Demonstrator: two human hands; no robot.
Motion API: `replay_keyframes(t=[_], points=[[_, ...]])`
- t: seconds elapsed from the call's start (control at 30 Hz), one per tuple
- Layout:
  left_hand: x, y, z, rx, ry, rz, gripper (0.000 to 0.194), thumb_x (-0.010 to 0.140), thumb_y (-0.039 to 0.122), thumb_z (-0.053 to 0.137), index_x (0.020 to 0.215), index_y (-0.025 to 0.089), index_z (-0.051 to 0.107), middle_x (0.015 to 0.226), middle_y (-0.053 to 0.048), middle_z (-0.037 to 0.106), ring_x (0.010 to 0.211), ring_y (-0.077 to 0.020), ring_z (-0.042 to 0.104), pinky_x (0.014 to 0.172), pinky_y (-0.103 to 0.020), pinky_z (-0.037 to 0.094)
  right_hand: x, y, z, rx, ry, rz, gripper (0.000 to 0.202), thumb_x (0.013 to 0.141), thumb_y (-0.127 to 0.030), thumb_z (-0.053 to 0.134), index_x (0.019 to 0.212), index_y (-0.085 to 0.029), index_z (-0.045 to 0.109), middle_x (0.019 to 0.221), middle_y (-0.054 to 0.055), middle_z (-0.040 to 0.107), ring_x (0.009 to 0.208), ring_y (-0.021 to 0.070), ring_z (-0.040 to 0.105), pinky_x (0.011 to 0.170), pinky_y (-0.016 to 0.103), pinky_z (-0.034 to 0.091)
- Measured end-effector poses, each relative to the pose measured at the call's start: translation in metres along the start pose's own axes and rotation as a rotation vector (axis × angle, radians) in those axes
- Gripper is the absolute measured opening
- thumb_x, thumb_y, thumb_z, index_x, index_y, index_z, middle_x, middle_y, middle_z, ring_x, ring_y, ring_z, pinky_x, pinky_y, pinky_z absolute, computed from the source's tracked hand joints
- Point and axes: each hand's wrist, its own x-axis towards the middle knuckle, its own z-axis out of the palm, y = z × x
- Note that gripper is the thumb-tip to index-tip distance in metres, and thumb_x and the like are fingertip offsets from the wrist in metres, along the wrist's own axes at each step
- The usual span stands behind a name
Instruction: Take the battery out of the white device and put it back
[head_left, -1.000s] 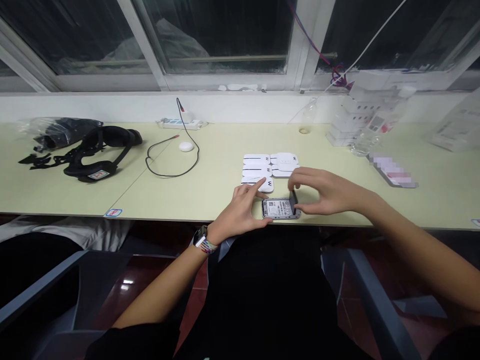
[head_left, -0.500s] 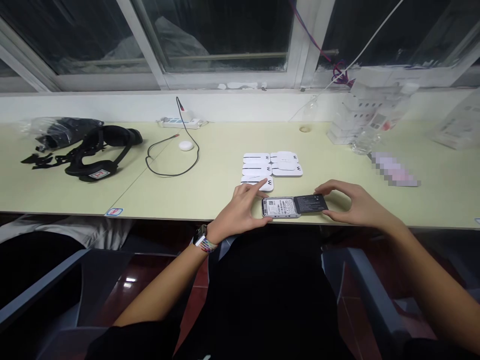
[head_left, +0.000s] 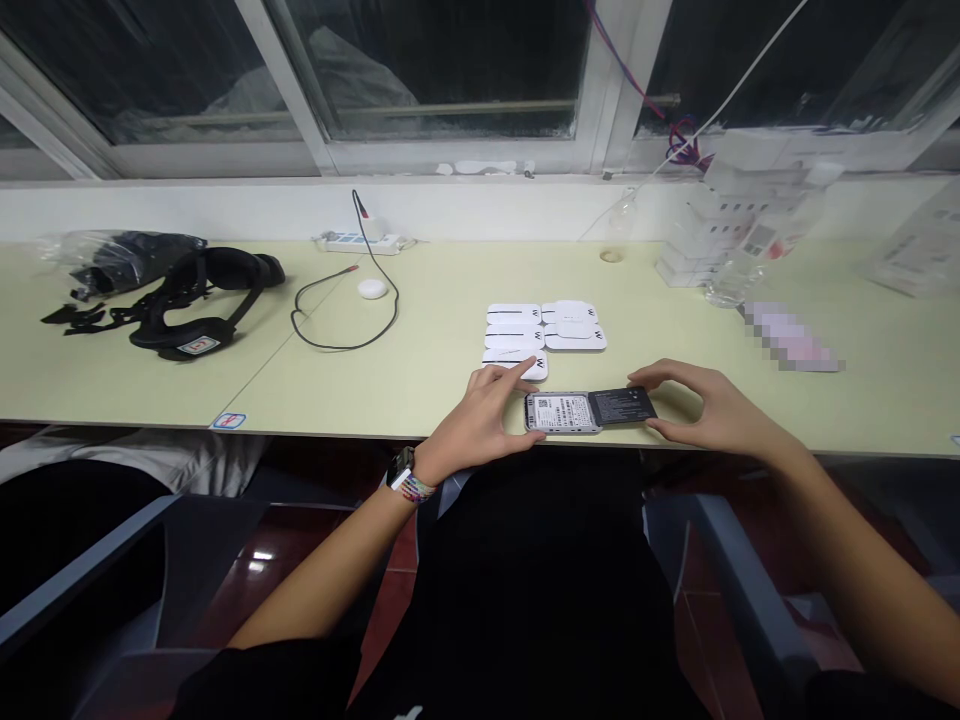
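Near the table's front edge lies a small white-and-grey electronic device [head_left: 562, 413], its case uncovered and printed labels showing inside. My left hand [head_left: 480, 415] grips its left end, thumb at the near edge and fingers at the far side, the index finger stretched over a white unit. A flat black battery [head_left: 622, 405] meets the device's right end, slightly tilted; whether it sits inside the case I cannot tell. My right hand [head_left: 705, 408] pinches the battery's right end between thumb and fingers. Just beyond are several white rounded units [head_left: 514, 337] marked W, with a loose white cover [head_left: 574, 321] on top.
To the left lie a black headset [head_left: 202, 310], a black cable [head_left: 397, 310] and a white oval object [head_left: 372, 289]. A power strip [head_left: 360, 243] stands by the wall. White boxes [head_left: 697, 240], a clear bottle [head_left: 727, 285] and a blurred-out flat object [head_left: 791, 335] are at the right.
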Motion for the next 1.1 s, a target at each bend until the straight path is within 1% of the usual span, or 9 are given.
replay_keyframes(t=[0.23,0.43,0.6,0.87,1.1], points=[[0.0007,0.0007,-0.0005,-0.006,-0.005,-0.004,0.104,0.094,0.044,0.086,0.178,0.035,0.025,0.150,-0.005,0.070,0.139,-0.0367,0.046,0.124,-0.059,0.037,-0.0025,0.0002,0.0010,0.001,0.010,0.001,0.041,0.091,-0.040,0.078,0.130,-0.033,0.071,0.127,0.004,0.080,0.113,0.0317,0.079,0.103,0.054,0.066],[0.0010,0.0005,-0.0006,-0.015,-0.013,-0.005,0.104,0.094,0.045,0.086,0.178,0.034,0.026,0.151,-0.006,0.070,0.140,-0.0366,0.045,0.125,-0.058,0.037,-0.0037,0.0012,0.0004,-0.006,0.005,-0.004,0.043,0.091,-0.039,0.080,0.132,-0.035,0.071,0.128,0.003,0.079,0.114,0.0310,0.078,0.103,0.052,0.066],[0.0012,0.0008,-0.0005,-0.013,-0.005,0.004,0.101,0.095,0.043,0.086,0.177,0.032,0.028,0.149,-0.006,0.071,0.139,-0.0354,0.045,0.125,-0.056,0.037,-0.0041,0.0011,0.0006,-0.007,0.006,-0.003,0.042,0.092,-0.039,0.079,0.132,-0.033,0.070,0.128,0.005,0.079,0.114,0.0315,0.078,0.103,0.053,0.065],[0.0011,0.0031,-0.0014,-0.017,-0.016,-0.006,0.099,0.095,0.043,0.085,0.177,0.033,0.029,0.150,-0.005,0.071,0.140,-0.0358,0.045,0.125,-0.056,0.038,-0.0037,0.0003,0.0008,-0.013,0.013,-0.005,0.041,0.091,-0.040,0.078,0.132,-0.034,0.071,0.128,0.005,0.079,0.113,0.0323,0.078,0.102,0.055,0.066],[0.0015,0.0030,-0.0016,-0.018,-0.014,-0.005,0.098,0.095,0.044,0.085,0.177,0.034,0.030,0.150,-0.006,0.071,0.141,-0.0369,0.045,0.124,-0.059,0.038,-0.0030,-0.0016,-0.0001,-0.017,0.018,-0.022,0.041,0.092,-0.038,0.078,0.131,-0.033,0.071,0.127,0.005,0.079,0.112,0.0323,0.078,0.101,0.055,0.067]])
